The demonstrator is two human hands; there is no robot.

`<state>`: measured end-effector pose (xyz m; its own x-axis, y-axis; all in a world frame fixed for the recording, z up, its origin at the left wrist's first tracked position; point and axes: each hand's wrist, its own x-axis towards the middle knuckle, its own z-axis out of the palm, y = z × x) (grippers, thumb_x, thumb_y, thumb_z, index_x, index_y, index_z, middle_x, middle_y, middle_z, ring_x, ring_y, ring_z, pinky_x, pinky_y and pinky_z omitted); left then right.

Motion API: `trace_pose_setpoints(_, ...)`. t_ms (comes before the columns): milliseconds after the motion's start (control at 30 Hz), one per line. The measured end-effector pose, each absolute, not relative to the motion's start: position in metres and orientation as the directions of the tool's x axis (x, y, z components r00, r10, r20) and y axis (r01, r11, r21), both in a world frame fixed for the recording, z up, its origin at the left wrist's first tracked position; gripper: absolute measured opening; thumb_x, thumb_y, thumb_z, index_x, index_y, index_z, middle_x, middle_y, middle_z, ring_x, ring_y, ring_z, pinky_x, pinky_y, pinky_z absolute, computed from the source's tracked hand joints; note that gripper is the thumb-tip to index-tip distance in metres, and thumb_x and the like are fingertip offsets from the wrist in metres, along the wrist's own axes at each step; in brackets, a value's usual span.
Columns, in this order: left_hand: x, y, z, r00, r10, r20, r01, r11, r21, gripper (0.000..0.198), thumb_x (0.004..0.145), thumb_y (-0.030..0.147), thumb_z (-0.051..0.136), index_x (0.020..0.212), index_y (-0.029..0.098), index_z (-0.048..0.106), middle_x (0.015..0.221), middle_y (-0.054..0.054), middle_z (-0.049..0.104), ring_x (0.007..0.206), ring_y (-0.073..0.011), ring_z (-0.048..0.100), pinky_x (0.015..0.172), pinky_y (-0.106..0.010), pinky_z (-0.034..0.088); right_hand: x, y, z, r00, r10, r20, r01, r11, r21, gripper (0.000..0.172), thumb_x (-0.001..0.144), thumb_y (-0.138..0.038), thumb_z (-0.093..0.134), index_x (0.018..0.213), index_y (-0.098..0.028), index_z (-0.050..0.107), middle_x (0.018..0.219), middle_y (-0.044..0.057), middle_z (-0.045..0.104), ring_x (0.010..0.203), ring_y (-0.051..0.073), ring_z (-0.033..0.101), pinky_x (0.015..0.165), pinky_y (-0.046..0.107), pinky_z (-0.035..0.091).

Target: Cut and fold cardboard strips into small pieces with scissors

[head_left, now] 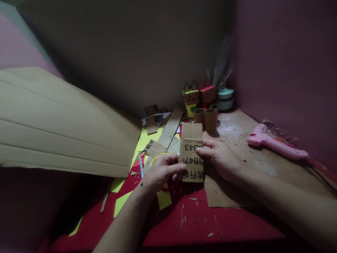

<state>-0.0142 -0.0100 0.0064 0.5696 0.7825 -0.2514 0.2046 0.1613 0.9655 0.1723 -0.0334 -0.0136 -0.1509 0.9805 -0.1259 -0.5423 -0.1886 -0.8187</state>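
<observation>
A rectangular piece of cardboard (193, 158) with black printed characters is held upright between both hands, above the red tabletop (189, 221). My left hand (164, 168) pinches its lower left edge, thumb on the near face. My right hand (219, 156) grips the right edge a little higher, also with the thumb in front. Behind the piece stand cardboard tubes (210, 120). A larger cardboard sheet (223, 193) lies on the table under my right forearm.
Yellow paper pieces (164, 200) and cardboard strips (171, 128) litter the left side. A pink glue gun (276, 142) lies at right, its cord trailing. Paper figures (191, 102) and a lidded jar (225, 99) stand at the back. A big cardboard panel (65, 123) juts in from the left.
</observation>
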Motion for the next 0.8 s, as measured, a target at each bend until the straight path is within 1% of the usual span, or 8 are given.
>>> trace_pose_setpoints(100, -0.015, -0.010, 0.007, 0.572, 0.788, -0.227, 0.179, 0.149, 0.972, 0.021, 0.076, 0.032, 0.067, 0.084, 0.012, 0.067, 0.057, 0.001, 0.053, 0.044, -0.0053, 0.039, 0.043, -0.021, 0.025, 0.172, -0.034, -0.012, -0.165, 0.979, -0.118, -0.552, -0.191, -0.811, 0.036, 0.074, -0.022, 0.066, 0.108, -0.013, 0.062, 0.084, 0.012, 0.072, 0.077, 0.026, 0.067, 0.069, 0.042, 0.053)
trace_pose_setpoints(233, -0.017, -0.008, 0.003, 0.578, 0.786, -0.220, 0.175, 0.144, 0.974, 0.021, 0.076, 0.031, 0.066, 0.087, 0.013, 0.068, 0.065, -0.002, 0.057, 0.047, -0.0060, 0.040, 0.045, -0.022, 0.027, 0.172, -0.033, -0.013, -0.156, 0.983, -0.100, -0.525, -0.169, -0.835, 0.037, 0.074, -0.023, 0.065, 0.109, -0.013, 0.062, 0.088, 0.013, 0.071, 0.081, 0.028, 0.067, 0.070, 0.043, 0.053)
trace_pose_setpoints(367, -0.018, -0.008, 0.004, 0.568, 0.791, -0.226, 0.177, 0.150, 0.973, 0.020, 0.075, 0.031, 0.067, 0.085, 0.013, 0.069, 0.063, -0.002, 0.058, 0.046, -0.0059, 0.041, 0.044, -0.022, 0.028, 0.172, -0.033, -0.012, -0.149, 0.984, -0.096, -0.506, -0.160, -0.848, 0.033, 0.074, -0.022, 0.064, 0.106, -0.012, 0.064, 0.087, 0.012, 0.071, 0.079, 0.028, 0.067, 0.070, 0.043, 0.052)
trace_pose_setpoints(500, -0.019, -0.010, 0.010, 0.509, 0.827, -0.238, 0.206, 0.152, 0.967, 0.020, 0.075, 0.031, 0.067, 0.086, 0.015, 0.069, 0.066, -0.003, 0.061, 0.048, -0.0078, 0.045, 0.044, -0.022, 0.031, 0.175, -0.030, -0.011, -0.115, 0.987, -0.112, -0.486, -0.154, -0.860, 0.031, 0.074, -0.020, 0.062, 0.104, -0.014, 0.065, 0.085, 0.011, 0.071, 0.080, 0.027, 0.067, 0.070, 0.043, 0.052)
trace_pose_setpoints(667, -0.023, -0.006, 0.012, 0.428, 0.893, -0.141, 0.178, 0.070, 0.982, 0.018, 0.075, 0.032, 0.067, 0.079, 0.015, 0.067, 0.068, -0.005, 0.063, 0.057, -0.0127, 0.053, 0.048, -0.024, 0.038, 0.181, -0.024, -0.016, -0.033, 0.996, -0.081, -0.458, -0.088, -0.884, 0.028, 0.075, -0.018, 0.060, 0.102, -0.013, 0.064, 0.085, 0.011, 0.070, 0.079, 0.025, 0.066, 0.073, 0.043, 0.052)
trace_pose_setpoints(800, -0.028, -0.003, 0.010, 0.379, 0.923, -0.060, 0.117, 0.016, 0.993, 0.014, 0.076, 0.030, 0.067, 0.075, 0.016, 0.066, 0.064, -0.002, 0.060, 0.057, -0.0116, 0.053, 0.053, -0.025, 0.039, 0.185, -0.020, -0.017, 0.015, 0.996, -0.083, -0.423, -0.069, -0.904, 0.024, 0.073, -0.017, 0.060, 0.096, -0.013, 0.063, 0.083, 0.011, 0.069, 0.078, 0.025, 0.066, 0.074, 0.043, 0.052)
